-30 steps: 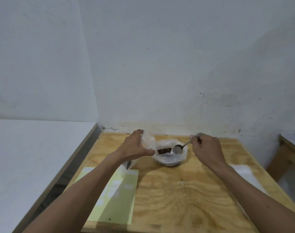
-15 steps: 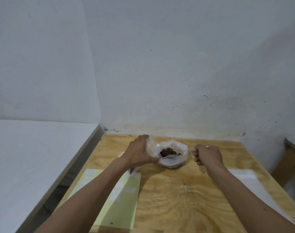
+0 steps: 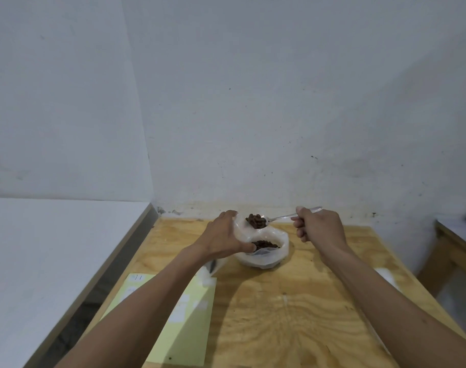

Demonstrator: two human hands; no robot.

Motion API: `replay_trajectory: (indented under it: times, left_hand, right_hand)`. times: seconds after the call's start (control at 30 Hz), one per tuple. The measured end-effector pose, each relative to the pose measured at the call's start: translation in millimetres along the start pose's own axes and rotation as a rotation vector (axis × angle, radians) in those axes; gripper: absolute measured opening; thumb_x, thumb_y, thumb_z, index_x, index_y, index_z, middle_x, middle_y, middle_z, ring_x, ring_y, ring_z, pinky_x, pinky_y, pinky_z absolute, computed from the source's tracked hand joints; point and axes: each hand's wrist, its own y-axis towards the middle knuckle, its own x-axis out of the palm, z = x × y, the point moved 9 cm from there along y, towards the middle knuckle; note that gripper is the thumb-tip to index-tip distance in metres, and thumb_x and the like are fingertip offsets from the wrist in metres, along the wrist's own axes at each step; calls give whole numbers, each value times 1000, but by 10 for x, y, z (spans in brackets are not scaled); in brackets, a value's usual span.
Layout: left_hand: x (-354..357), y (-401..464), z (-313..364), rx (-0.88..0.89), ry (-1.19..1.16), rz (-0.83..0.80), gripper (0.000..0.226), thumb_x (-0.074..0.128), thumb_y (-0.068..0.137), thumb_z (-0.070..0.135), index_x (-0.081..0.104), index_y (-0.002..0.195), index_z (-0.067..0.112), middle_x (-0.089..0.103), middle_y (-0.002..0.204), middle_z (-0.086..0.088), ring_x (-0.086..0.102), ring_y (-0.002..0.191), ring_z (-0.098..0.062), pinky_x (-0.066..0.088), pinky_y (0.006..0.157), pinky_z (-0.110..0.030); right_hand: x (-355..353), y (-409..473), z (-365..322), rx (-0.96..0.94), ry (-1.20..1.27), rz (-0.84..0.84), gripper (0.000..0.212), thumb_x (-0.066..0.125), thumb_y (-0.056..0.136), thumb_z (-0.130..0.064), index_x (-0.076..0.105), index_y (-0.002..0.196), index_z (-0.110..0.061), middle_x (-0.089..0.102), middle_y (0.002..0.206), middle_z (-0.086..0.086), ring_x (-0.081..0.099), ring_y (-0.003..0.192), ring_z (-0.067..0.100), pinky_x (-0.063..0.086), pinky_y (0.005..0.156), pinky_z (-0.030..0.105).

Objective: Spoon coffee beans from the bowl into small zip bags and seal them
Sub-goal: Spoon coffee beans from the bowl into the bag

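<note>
- My right hand (image 3: 318,226) has its fingers curled tight round the handle of the spoon (image 3: 281,217).
- The spoon is full of brown coffee beans (image 3: 256,220). It hangs in the air just above the far side of the bowl (image 3: 263,257).
- My left hand (image 3: 224,239) pinches a small clear zip bag (image 3: 240,229). The bag's mouth is right next to the spoon.
- The bowl sits on the table (image 3: 293,314), between my two hands. There are more beans in it.
- A yellow paper (image 3: 173,338) lies on the near left of the table.
- I think I am at the filling step, with the beans about to go in the bag.
- Next I need to tip the spoon slowly over the bag's mouth. I must hold the bag wide so no beans fall out.
</note>
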Motion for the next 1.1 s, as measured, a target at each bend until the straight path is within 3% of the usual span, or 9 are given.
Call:
replay_trajectory:
  times: [0.17,0.37,0.53,0.63,0.8,0.93,1.03,1.1]
  left_hand:
    - [61,7,36,6,-21,-6,103,81,62,54,39,147,15,50,142,1,52,125,-22,48,101,-43]
    - [70,4,6,8,-69,17,91,83,59,51,46,137,21,56,125,6,56,114,-19,50,97,-42]
    - [9,-31,-64,7,-70,32,100,81,58,56,42,142,19,55,129,5,54,116,-19,50,98,-40]
    - [-26,-54,-114,1,-39,36,104,80,57,58,40,145,19,53,134,3,51,120,-21,48,99,-40]
    - [-43,-78,-176,-9,-16,38,106,85,60,57,38,147,17,50,138,2,49,123,-22,46,102,-41]
    - [-17,-80,-190,-4,10,28,105,83,60,60,39,146,18,51,137,1,50,124,-24,47,103,-45]
    - [6,-79,-180,21,35,37,98,85,67,51,39,146,16,51,136,0,50,121,-22,44,104,-44]
    - [4,-88,-176,26,42,42,96,85,70,48,37,147,15,50,137,-1,49,122,-22,42,105,-44]
  right_hand:
    - [-134,-197,-177,-213,-58,64,36,58,101,-27,75,75,-8,70,63,5,62,51,13,53,52,30]
    - [-290,-127,-34,-118,-56,169,39,55,100,-30,73,73,-8,71,60,5,64,53,19,57,60,37]
    - [-203,-42,48,-155,-265,114,45,53,102,-28,71,71,-1,71,63,14,67,52,24,60,64,40]
    - [-104,-30,-7,-308,-428,71,46,51,104,-31,69,74,-2,69,64,15,67,57,30,56,62,40]
    - [77,-51,37,-415,-603,30,35,51,104,-32,65,79,-13,58,54,2,58,55,19,39,52,32]
    - [134,-54,177,-345,-598,25,36,52,103,-27,65,73,-12,56,51,2,56,51,20,40,51,33]
    - [190,-55,378,-155,-493,9,43,50,99,-23,66,69,2,63,56,14,61,51,26,49,53,37]
    - [236,-59,530,-2,-391,-2,41,51,96,-20,70,73,7,65,58,13,59,49,25,45,51,33]
